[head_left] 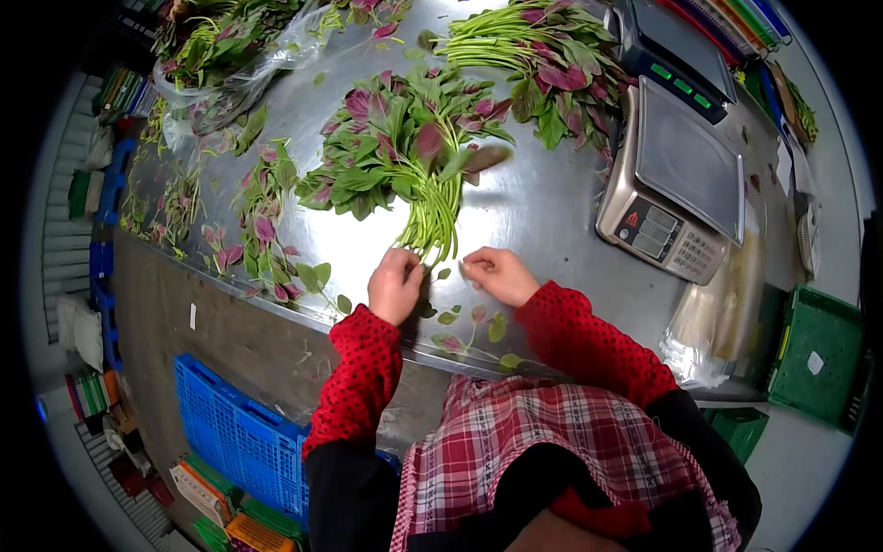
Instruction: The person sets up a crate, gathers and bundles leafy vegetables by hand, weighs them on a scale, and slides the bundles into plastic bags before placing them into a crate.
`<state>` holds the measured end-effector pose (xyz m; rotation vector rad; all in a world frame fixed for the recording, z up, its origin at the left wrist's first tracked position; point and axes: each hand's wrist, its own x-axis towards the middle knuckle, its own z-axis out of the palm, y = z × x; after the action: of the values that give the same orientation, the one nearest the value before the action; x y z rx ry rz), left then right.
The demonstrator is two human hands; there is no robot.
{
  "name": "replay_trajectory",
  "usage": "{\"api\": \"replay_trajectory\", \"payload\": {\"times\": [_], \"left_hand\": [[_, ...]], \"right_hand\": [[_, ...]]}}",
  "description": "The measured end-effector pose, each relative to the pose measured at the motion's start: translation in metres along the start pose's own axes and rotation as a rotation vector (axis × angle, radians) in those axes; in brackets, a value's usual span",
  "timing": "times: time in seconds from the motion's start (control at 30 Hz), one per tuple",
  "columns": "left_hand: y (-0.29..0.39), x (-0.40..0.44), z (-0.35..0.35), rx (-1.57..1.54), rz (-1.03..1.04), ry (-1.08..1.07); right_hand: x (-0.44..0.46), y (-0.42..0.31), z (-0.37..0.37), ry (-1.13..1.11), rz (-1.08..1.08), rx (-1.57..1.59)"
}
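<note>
A bunch of green and purple leafy stems (428, 207) lies on the metal table (538, 221), its stem ends toward me. My left hand (396, 283) is closed at the lower end of those stems, its fingers pinched around the stem tips. Just right of the stem ends, my right hand (498, 274) is held with thumb and fingertips together; whether anything small is between them is hard to see. Loose leaves (449, 342) lie in front of both hands, near the table edge.
A scale (676, 184) stands at right, a second scale (681, 55) behind it. Another leafy bunch (552, 55) lies at the back. A plastic bag of greens (230, 83) is at back left, with scattered sprigs (267, 221) below. Plastic bags (704, 327) lie front right.
</note>
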<state>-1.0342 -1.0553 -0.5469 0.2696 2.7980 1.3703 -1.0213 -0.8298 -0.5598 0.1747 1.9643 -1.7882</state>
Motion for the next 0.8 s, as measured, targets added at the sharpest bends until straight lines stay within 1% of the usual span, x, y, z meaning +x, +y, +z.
{"api": "replay_trajectory", "payload": {"times": [0.07,0.13,0.17,0.2,0.23,0.27,0.33,0.4,0.47,0.5,0.6,0.63,0.67,0.73,0.77,0.8], "left_hand": [[-0.004,-0.003,0.013,0.317,-0.004,-0.021],[0.005,-0.003,0.021,0.332,-0.035,-0.031],[0.009,-0.004,0.022,0.380,-0.008,-0.036],[0.013,-0.003,0.022,0.427,0.017,-0.043],[0.015,-0.001,0.022,0.510,0.095,-0.048],[0.009,-0.002,0.024,0.511,0.095,-0.052],[0.003,0.001,0.028,0.581,0.131,-0.101],[0.009,-0.002,0.018,0.537,0.117,-0.133],[0.021,0.000,-0.003,0.274,-0.027,-0.256],[0.020,0.004,-0.011,0.113,-0.101,-0.332],[0.013,0.010,-0.008,0.093,-0.085,-0.345],[0.004,0.011,0.000,-0.052,-0.179,-0.372],[-0.015,0.010,0.013,-0.128,-0.245,-0.356],[0.002,0.013,0.021,-0.062,-0.193,-0.195],[0.001,0.017,0.027,-0.030,-0.165,-0.146],[0.003,0.022,0.031,-0.027,-0.158,-0.146]], "right_hand": [[0.008,-0.012,0.005,0.034,0.018,-0.021],[0.019,-0.010,0.009,0.048,0.005,-0.105],[0.025,-0.004,0.012,0.040,-0.039,-0.042],[0.027,-0.001,0.014,0.042,-0.035,-0.039],[0.029,0.001,0.015,0.089,-0.084,-0.106],[0.031,0.004,0.016,0.137,-0.134,-0.173],[0.030,0.004,0.015,0.172,-0.109,-0.185],[0.030,0.000,0.009,0.213,-0.088,-0.197],[0.029,-0.008,0.002,0.230,-0.069,-0.131],[0.032,-0.011,0.003,0.277,-0.118,-0.174],[0.041,-0.025,0.002,0.302,-0.101,-0.206],[0.047,-0.022,0.002,0.305,-0.080,-0.292],[0.051,-0.018,0.004,0.310,-0.089,-0.284],[0.051,-0.018,0.008,0.258,-0.211,-0.387],[0.050,-0.017,0.010,0.243,-0.211,-0.388],[0.049,-0.019,0.012,0.234,-0.216,-0.326]]}}
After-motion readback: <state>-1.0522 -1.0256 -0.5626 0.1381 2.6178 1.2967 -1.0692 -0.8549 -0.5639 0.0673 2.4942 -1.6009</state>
